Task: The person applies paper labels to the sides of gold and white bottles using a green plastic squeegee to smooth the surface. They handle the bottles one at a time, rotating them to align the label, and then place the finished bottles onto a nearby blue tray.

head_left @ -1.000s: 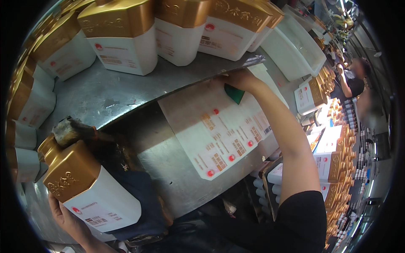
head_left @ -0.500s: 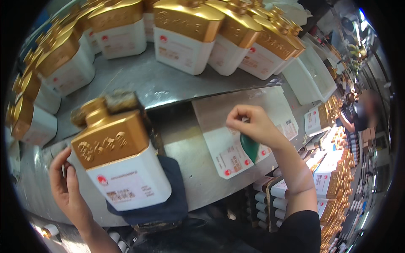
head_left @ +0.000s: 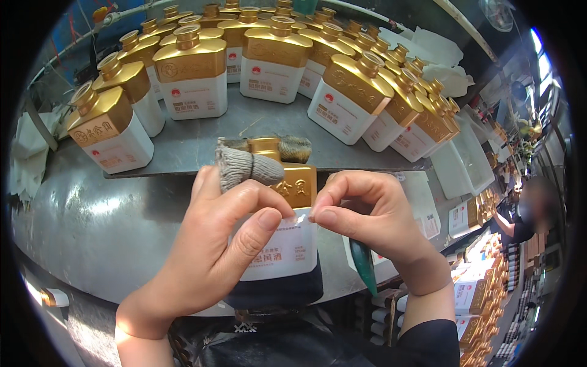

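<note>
A white flask-shaped bottle with a gold shoulder (head_left: 299, 181) stands in front of me, its neck against a dark padded rest (head_left: 295, 148) and its lower end over dark cloth (head_left: 275, 292). My left hand (head_left: 223, 244) is closed around a tied bundle of grey yarn (head_left: 241, 168), partly hidden behind its fingers. That hand's thumb and forefinger meet at a small clear film edge (head_left: 299, 217) over the bottle's white front. Close to it, my right hand (head_left: 373, 217) pinches a tiny film corner. A green scraper (head_left: 364, 266) hangs down from that palm.
Several similar gold-and-white bottles (head_left: 275, 73) line the raised metal shelf (head_left: 202, 144) behind. A label sheet (head_left: 422, 196) lies right of the bottle, partly under my right hand. White bins (head_left: 461, 153), stacked bottles (head_left: 477, 287) and another person (head_left: 532, 208) are at the right.
Both hands have come together over the bottle's front, the right from the label sheet and the left from the bottle's side. The head view has shifted, and the bottle stands more upright.
</note>
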Tool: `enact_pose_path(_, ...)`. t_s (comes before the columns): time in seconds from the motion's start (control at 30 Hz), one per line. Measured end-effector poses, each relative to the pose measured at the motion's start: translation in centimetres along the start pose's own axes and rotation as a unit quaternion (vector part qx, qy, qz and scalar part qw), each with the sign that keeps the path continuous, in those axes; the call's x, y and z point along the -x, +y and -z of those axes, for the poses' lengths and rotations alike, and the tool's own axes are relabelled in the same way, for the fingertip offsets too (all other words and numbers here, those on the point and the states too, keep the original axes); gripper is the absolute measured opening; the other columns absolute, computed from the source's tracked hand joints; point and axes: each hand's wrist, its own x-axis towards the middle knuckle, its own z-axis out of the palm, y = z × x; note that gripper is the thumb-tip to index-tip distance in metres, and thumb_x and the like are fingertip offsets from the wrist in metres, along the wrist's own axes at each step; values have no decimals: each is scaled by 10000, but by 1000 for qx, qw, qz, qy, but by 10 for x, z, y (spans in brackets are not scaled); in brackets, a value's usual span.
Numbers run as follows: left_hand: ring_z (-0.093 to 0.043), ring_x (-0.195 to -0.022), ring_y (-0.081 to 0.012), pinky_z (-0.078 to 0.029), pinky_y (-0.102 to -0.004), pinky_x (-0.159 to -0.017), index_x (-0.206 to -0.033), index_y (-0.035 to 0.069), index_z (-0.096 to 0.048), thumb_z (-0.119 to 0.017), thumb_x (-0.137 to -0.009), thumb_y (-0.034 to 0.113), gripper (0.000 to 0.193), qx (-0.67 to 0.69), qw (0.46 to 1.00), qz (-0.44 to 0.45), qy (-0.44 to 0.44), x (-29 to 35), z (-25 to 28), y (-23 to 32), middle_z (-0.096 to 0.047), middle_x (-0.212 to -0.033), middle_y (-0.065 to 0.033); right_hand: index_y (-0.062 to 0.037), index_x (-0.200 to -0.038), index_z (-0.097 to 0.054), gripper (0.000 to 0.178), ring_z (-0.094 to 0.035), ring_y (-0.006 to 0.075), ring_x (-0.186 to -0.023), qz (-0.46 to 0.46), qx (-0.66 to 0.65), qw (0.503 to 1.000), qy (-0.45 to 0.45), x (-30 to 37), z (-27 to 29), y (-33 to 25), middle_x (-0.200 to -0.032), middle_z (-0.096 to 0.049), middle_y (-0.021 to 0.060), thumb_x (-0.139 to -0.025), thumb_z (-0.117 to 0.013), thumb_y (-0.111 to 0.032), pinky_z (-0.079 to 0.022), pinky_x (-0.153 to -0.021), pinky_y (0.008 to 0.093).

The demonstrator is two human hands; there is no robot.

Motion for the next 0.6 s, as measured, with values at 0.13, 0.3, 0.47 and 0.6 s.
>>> enact_pose_path(0.13,-488,-952,-233,-391,-339,-877,-829,47,-660,-673,-842,209,162,-105,993,9,59,-7,5,-14,-617,-827,-43,4,-916,-688,159,-572,28,-718,19,97,994,42,-18,-9,0,-799,-665,-11,-892,-715,-152,-463,-635,205)
enact_pose_path(0.3,-473,-943,-297,-410,-367,-836,-823,57,-652,-727,-799,151,122,-187,974,-21,124,-26,6,-38,-546,-864,-104,22,-839,-671,156,-571,79,-640,98,244,961,86,-53,-7,6,-718,-632,43,-830,-737,-119,-461,-589,239)
enact_pose_path(0.47,-524,-989,-247,-398,-334,-906,-783,22,-624,-748,-755,160,187,-161,984,24,77,-43,17,-45,-592,-907,-86,33,-835,-667,186,-571,115,-609,55,278,957,67,-68,1,6,-675,-617,66,-826,-714,-147,-463,-569,273)
enact_pose_path(0.6,-516,-950,-236,-397,-324,-873,-764,19,-621,-759,-744,172,206,-143,988,54,31,-51,23,-46,-574,-878,-80,38,-832,-678,202,-582,137,-579,54,299,951,50,-73,5,4,-644,-622,82,-832,-703,-162,-466,-554,293)
